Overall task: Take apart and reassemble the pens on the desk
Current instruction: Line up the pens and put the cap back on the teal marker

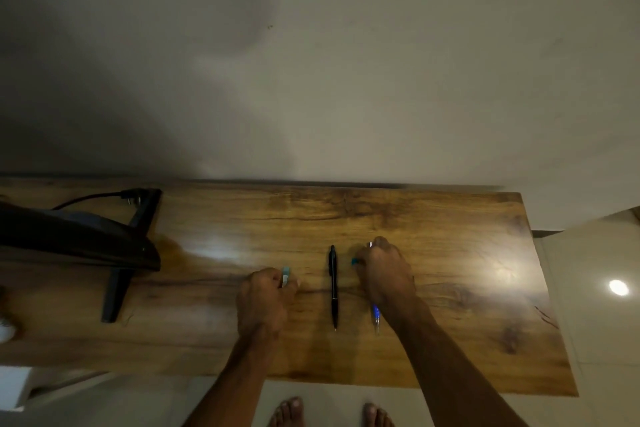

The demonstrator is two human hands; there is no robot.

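- L hand [266, 295] curled round slim pale-teal barrel [285, 277]
- R hand [383, 270] pinches small teal bit [355, 262], over blue pen [376, 316]
- black pen [333, 288] flat btwn hands, glossy wood desk [450, 288]

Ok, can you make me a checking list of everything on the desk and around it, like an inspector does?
Surface: wooden desk, glossy, with light glare.
Job's things: black pen lies between the hands and looks whole; blue pen lies partly under the right hand; pale teal part and teal piece are both held.
Clutter: monitor stand at the left.
Hands: left hand grips the pale teal part; right hand pinches the teal piece.
Cables: black cable behind the stand.
Surroundings: plain wall, tiled floor, bare feet.
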